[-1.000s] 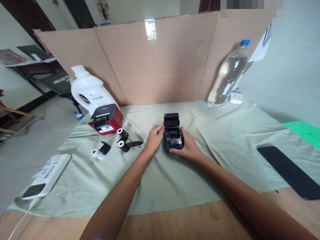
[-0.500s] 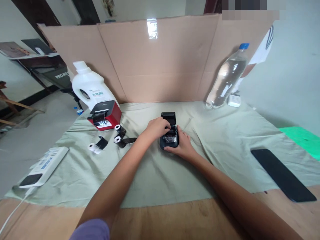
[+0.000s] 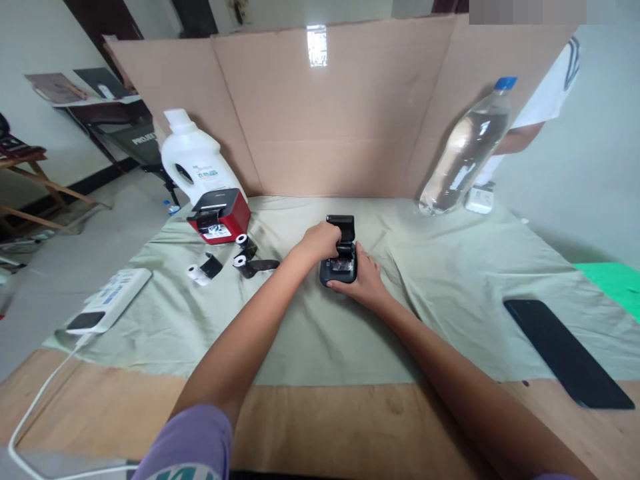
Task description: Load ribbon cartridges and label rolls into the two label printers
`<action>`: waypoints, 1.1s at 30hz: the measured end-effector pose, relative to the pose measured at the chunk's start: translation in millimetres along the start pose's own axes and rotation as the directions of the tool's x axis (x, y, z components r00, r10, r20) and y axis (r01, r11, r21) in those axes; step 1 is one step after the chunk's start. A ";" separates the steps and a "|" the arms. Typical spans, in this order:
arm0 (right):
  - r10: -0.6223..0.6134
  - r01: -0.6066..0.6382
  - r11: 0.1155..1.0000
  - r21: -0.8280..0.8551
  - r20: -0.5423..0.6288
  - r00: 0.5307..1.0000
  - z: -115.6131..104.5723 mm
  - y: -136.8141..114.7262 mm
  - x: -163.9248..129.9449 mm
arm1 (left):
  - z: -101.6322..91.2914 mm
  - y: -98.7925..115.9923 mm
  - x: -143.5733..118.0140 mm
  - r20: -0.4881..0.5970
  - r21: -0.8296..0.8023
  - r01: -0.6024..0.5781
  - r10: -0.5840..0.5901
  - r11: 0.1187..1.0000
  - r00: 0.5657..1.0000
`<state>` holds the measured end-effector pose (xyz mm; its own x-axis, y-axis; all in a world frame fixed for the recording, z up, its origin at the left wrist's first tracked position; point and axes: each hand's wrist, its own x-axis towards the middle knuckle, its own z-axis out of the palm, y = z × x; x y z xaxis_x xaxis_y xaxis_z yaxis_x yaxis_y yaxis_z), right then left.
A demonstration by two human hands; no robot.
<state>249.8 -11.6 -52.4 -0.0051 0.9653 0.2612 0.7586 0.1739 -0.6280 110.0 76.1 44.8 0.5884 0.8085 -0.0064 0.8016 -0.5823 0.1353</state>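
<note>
A small black portable printer (image 3: 339, 271) stands on the green cloth with its lid (image 3: 341, 227) raised. My right hand (image 3: 364, 275) wraps round its right side, thumb along the front edge. Over the printer's left side, at the hinge and lid, is my left hand (image 3: 321, 241). Its fingers are curled and pressed together, and whatever they pinch is hidden. To the left lie small rolls with black strips (image 3: 244, 265) and a white roll with a black piece (image 3: 200, 270). A red and black printer (image 3: 225, 217) sits behind them.
A white jug (image 3: 200, 160) and a clear water bottle (image 3: 470, 150) lean against a cardboard screen (image 3: 330, 113). A phone (image 3: 565, 353) lies right; a white power strip (image 3: 113, 300) with a cable lies left. Behind the screen at right, a person's arm (image 3: 523, 139) shows.
My left hand has shifted slightly up towards the printer's lid, with its fingers more tucked in. My right hand still holds the printer. The whole view has swung a little.
</note>
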 end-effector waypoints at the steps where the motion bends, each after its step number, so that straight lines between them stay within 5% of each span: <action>1: 0.004 -0.004 1.000 0.000 0.001 1.000 0.3 -0.1 0.0 | 0.7 -2.2 -3.9 -0.066 -0.056 0.017 -0.021 0.998 0.998; 4: 0.019 -0.019 1.000 -0.012 0.011 1.000 0.7 -0.8 0.0 | 1.7 -13.1 -24.5 -0.287 -0.231 0.034 -0.102 0.972 0.953; 8: 0.016 -0.016 0.999 -0.031 0.011 1.000 0.3 -1.6 0.3 | 1.2 -47.5 -72.1 -0.502 -0.440 0.030 -0.273 0.898 0.820; 10: 0.005 -0.005 1.000 -0.024 0.006 1.000 -0.3 -1.9 0.5 | 0.9 -75.6 -104.7 -0.564 -0.522 0.077 -0.411 0.849 0.716; 13: -0.008 0.008 1.000 -0.018 -0.004 1.000 -1.2 -2.2 0.8 | 2.1 -120.2 -161.2 -0.551 -0.600 0.174 -0.560 0.781 0.619; 18: -0.013 0.013 1.000 -0.016 -0.006 1.000 -1.7 -2.5 1.1 | 18.8 -156.1 -229.9 -0.351 -0.645 0.324 -0.645 0.692 0.679; 22: -0.032 0.031 0.999 -0.028 -0.018 0.999 -1.8 -2.7 1.3 | 40.5 -157.6 -232.9 -0.268 -0.510 0.520 -0.701 0.685 0.661; 27: -0.046 0.045 0.998 -0.042 -0.027 0.999 -1.6 -2.2 1.1 | 52.5 -159.8 -229.8 -0.207 -0.442 0.586 -0.713 0.679 0.670; 29: -0.053 0.052 0.998 -0.042 -0.030 0.998 -1.1 -1.5 1.0 | 48.2 -158.3 -234.2 -0.247 -0.479 0.575 -0.730 0.664 0.637; 33: -0.063 0.062 0.997 -0.035 -0.037 0.997 0.1 -0.2 1.3 | 21.8 -151.4 -229.0 -0.460 -0.541 0.522 -0.752 0.659 0.472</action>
<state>249.7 -10.3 -52.0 -0.0284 0.9445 0.3273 0.7791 0.2261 -0.5847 -143.8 -22.7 4.1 -0.3733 0.8585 0.3515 0.7786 0.0839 0.6220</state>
